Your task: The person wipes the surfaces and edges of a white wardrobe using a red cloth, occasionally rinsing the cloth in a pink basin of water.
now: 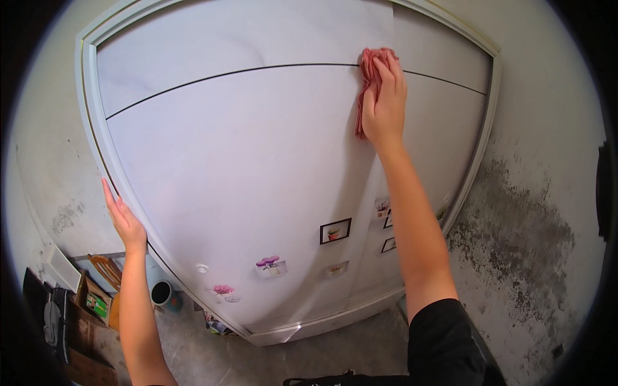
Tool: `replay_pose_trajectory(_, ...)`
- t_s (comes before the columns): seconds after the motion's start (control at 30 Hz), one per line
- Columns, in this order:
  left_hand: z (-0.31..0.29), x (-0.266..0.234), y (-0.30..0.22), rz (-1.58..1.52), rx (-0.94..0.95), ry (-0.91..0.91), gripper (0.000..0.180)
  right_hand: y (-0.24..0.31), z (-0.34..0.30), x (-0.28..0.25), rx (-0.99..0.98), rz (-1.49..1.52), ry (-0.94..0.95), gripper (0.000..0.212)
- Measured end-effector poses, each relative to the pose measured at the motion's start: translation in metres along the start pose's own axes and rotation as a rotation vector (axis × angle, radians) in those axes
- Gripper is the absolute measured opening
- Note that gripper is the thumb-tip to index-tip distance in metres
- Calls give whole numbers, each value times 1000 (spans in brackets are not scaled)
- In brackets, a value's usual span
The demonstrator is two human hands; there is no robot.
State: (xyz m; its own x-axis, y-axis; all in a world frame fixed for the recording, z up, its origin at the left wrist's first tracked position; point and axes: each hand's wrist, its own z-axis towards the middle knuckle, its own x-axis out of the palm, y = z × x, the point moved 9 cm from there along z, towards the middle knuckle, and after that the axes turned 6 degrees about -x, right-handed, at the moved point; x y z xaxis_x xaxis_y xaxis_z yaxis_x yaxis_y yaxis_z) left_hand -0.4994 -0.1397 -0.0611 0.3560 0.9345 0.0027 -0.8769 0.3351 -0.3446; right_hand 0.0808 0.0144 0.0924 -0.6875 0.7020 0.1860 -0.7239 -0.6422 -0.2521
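My right hand (386,103) presses a crumpled pink cloth (368,65) against the upper part of a white wardrobe (244,161). The cloth lies across the thin black line that runs over the doors, and one end hangs down below my palm. My left hand (123,219) rests at the wardrobe's left frame edge, fingers stretched out and holding nothing. Small printed pictures of flowers and framed plants decorate the lower doors. A round pale finger pull (202,268) shows at the lower left of the door.
Dark mould stains cover the wall (515,238) on the right. At the lower left stand a dark-mouthed bucket (162,293), a wooden chair (105,270) and brown wooden furniture (87,334) with things on it. Grey floor (257,360) runs along the wardrobe's base.
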Motion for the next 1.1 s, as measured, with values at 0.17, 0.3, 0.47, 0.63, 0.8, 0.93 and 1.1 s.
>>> replay_pose_trajectory(0.17,-1,4,5,-83,-28,-5,59,-38,88,5,20,-26,-52,44)
replay_pose_trajectory(0.3,0,1,-2,66,18,-27,59,-46,82,3,46,-67,-55,40)
replay_pose_trajectory(0.47,2,-4,1,115,33,-36,59,-49,89,0,-47,-52,-68,39)
replay_pose_trajectory(0.63,-2,1,1,87,11,-37,59,-55,95,6,19,-90,-49,37)
replay_pose_trajectory(0.8,2,-3,0,142,33,-43,59,-57,82,4,33,-128,-21,37)
replay_pose_trajectory(0.93,0,2,-2,91,22,-61,58,-69,104,4,34,-83,-17,38)
replay_pose_trajectory(1.1,-1,0,5,159,40,-71,58,-58,65,-4,25,-39,-43,40)
